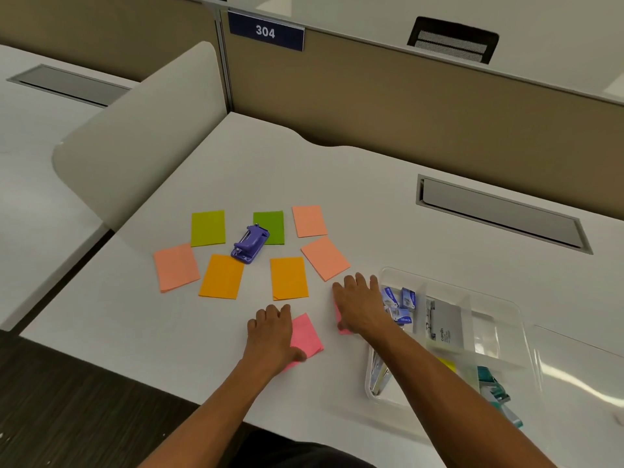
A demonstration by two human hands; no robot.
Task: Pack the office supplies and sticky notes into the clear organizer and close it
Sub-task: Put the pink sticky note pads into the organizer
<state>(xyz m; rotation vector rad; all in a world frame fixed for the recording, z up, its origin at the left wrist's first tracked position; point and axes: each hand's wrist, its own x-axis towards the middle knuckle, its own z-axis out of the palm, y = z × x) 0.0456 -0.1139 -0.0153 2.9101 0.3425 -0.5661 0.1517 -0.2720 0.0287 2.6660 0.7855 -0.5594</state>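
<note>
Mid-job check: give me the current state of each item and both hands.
Clear organizer: open, partly filled.
Staple boxes: inside organizer.
Purple hole punch: loose on desk.
Pink sticky notes: on desk under hands.
Other sticky notes: spread flat, unpacked.
Left hand: pressing pink note.
Right hand: flat on another pink note.

The worktop (371, 204) lies bare behind the sticky notes (288, 278) up to the partition wall (405, 106), broken only by the recessed cable slot (499, 214), so that stretch is free to cross. In the middle the purple hole punch (250, 244) stands among the flat notes (the one raised thing there). To the right the clear organizer (516, 319) blocks the near edge, its compartments partly filled with staple boxes (401, 304) and a card (444, 327).
</note>
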